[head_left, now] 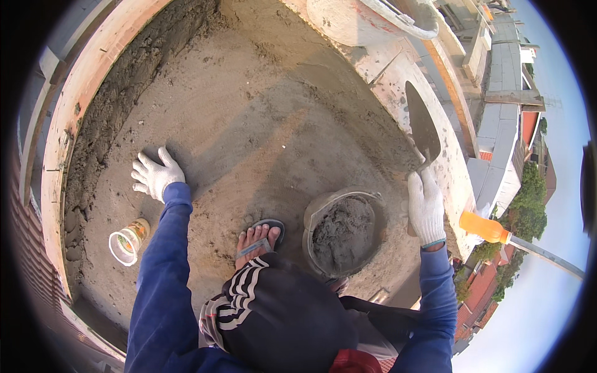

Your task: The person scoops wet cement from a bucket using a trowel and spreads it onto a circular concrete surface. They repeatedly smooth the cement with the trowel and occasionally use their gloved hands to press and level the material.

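My left hand [158, 174], in a white knit glove, lies palm down with fingers spread on the rough grey mortar floor [217, 130]. My right hand [424, 208], also gloved, holds a steel trowel [421, 118], its blade pointing away from me beside the wooden edge board at the right. A bucket [314, 236] of wet grey mortar [345, 233] stands between my hands, nearer the right one. A plastic cup [129, 242] with a pale rim is below my left hand. My sandalled foot [255, 242] rests on the floor left of the bucket.
Wooden boards [87, 62] border the mortared area. A white bucket [367, 18] is on the upper edge. An orange bottle [485, 227] and a metal pole [547, 252] are by the right edge. Beyond lie construction framing, tiled roofs [479, 286] and trees [528, 199].
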Available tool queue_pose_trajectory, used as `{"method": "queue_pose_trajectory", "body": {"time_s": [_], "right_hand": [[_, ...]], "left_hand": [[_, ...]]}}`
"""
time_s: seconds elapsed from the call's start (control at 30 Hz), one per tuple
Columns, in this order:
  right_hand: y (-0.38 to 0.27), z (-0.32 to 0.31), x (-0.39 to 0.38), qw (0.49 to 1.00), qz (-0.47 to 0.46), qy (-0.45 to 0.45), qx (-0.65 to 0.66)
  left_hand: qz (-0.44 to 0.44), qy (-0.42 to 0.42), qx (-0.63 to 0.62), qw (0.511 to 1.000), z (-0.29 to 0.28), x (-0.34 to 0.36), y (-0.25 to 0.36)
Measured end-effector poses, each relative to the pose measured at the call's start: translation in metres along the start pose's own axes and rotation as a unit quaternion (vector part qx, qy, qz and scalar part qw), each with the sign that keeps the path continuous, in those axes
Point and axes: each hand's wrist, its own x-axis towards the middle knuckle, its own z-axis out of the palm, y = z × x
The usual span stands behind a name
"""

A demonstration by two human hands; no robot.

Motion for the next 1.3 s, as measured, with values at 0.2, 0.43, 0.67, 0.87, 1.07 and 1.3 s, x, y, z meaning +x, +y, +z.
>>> {"method": "queue_pose_trajectory", "body": {"time_s": [0.2, 0.43, 0.67, 0.87, 1.07, 1.3], "right_hand": [[-0.014, -0.103, -0.098, 0.974, 0.178, -0.039, 0.132], [0.015, -0.046, -0.188, 0.953, 0.044, -0.255, -0.157], [0.021, -0.015, -0.146, 0.934, 0.018, -0.277, -0.224], [-0.003, 0.038, -0.185, 0.877, 0.16, -0.452, 0.029], [0.027, 0.018, -0.226, 0.818, 0.285, -0.43, 0.253], [0.047, 0.035, -0.236, 0.893, 0.237, -0.338, 0.181]], "left_hand": [[0.003, 0.027, 0.003, 1.0, 0.003, 0.003, -0.007], [0.023, 0.054, 0.002, 0.998, 0.028, 0.011, -0.01], [0.016, 0.048, 0.016, 0.999, 0.014, 0.008, -0.007], [0.008, 0.018, -0.005, 1.0, 0.0, -0.008, 0.003], [-0.007, 0.001, 0.012, 1.0, -0.02, -0.002, 0.004], [-0.022, 0.025, -0.298, 0.954, -0.081, -0.026, 0.069]]}}
